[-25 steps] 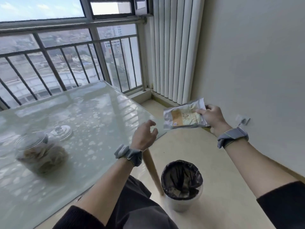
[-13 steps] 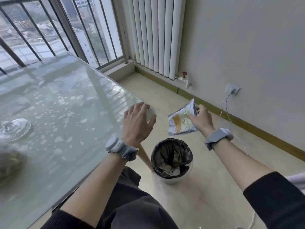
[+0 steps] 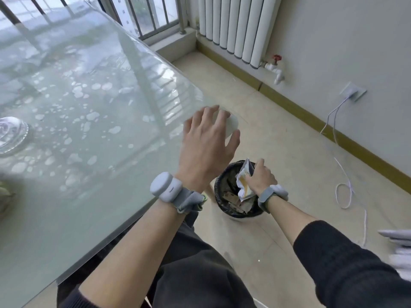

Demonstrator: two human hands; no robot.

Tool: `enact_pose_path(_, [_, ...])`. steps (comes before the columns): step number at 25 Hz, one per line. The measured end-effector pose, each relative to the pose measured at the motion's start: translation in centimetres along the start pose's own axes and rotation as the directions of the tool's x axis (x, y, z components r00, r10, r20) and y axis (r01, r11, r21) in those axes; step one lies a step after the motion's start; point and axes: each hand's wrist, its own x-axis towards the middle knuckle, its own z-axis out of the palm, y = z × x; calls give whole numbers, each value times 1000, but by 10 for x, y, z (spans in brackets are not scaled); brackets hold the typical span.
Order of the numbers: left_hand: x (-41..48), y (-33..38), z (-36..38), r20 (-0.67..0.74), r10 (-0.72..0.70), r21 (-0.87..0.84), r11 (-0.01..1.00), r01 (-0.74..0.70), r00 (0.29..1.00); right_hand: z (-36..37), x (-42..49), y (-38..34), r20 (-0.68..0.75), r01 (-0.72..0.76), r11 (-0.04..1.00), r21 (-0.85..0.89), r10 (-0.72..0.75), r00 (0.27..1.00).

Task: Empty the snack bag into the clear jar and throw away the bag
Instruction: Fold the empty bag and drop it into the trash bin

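A person's right hand (image 3: 262,180) grips a crumpled snack bag (image 3: 242,185), fingers curled round its middle, directly above the open mouth of a small waste bin (image 3: 239,215) on the tiled floor (image 3: 289,152). The bag's lower end hangs inside the black-lined rim, over scraps of litter already lying within, while its torn top sticks up past the knuckles. The hand and its grey wristband (image 3: 268,195) hide the right side of the bin's opening.

The left hand (image 3: 206,145) is spread, fingers apart and holding nothing, over the rounded corner of the frosted glass desk (image 3: 89,163); whether the fingertips touch the glass cannot be told. A white and grey wrist device (image 3: 165,188) sits on that arm, just beside the bin's left edge, and a sliver of wooden desk leg (image 3: 209,188) shows between the two.

A glass lid (image 3: 11,133) lies on the desk at the far left, well apart from both hands. Below it, a blurred brownish shape (image 3: 4,194) is cut off by the frame's edge.

Against the wall stand a white radiator (image 3: 235,25) with a red-handled valve (image 3: 277,57), and a wall socket (image 3: 353,92) from which a white cable (image 3: 343,174) trails in loops across the floor, near the bin but apart from it. Dark trousers (image 3: 195,274) fill the foreground.
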Motion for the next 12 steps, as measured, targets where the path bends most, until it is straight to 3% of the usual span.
enact_pose_path(6, [1, 3, 3, -22, 16, 23, 1000, -16, 1000, 14, -1, 0, 101, -29, 999, -26, 31, 994])
enact_pose_path(12, [-1, 8, -8, 2, 18, 24, 1000, -18, 1000, -48, -2, -13, 161, 19, 998, 65, -30, 986])
